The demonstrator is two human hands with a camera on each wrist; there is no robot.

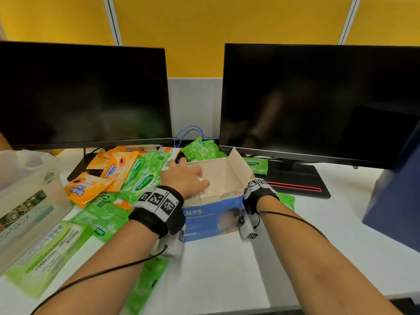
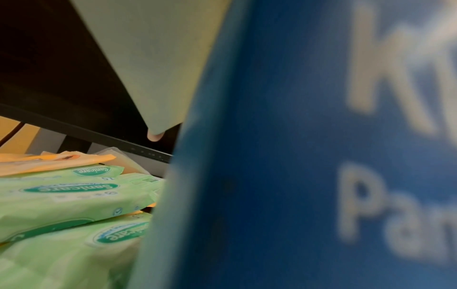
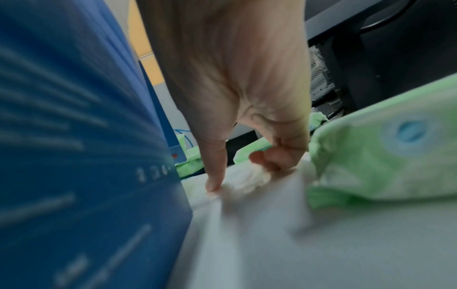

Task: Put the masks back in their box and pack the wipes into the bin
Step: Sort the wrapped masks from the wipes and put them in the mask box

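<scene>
The blue KN95 mask box [image 1: 211, 219] stands open at the middle of the desk, with white masks [image 1: 202, 193] inside. My left hand [image 1: 184, 178] lies over its left rim, fingers spread on the left flap and thumb by the masks; the left wrist view shows the flap [image 2: 153, 58] with one fingertip [image 2: 154, 137] past it. My right hand [image 3: 242, 172] is hidden behind the box's right side in the head view. At the wrist it pinches a white mask [image 3: 247, 185] on the desk between thumb and curled fingers. Green wipes packs [image 1: 143, 180] and orange ones [image 1: 111, 167] lie piled to the left.
A translucent plastic bin [image 1: 29, 201] stands at the left edge with a green pack [image 1: 45, 253] in front of it. Two dark monitors [image 1: 84, 94] [image 1: 318, 103] stand behind, blue cables [image 1: 191, 130] between them. A dark blue object [image 1: 395, 205] is at the right.
</scene>
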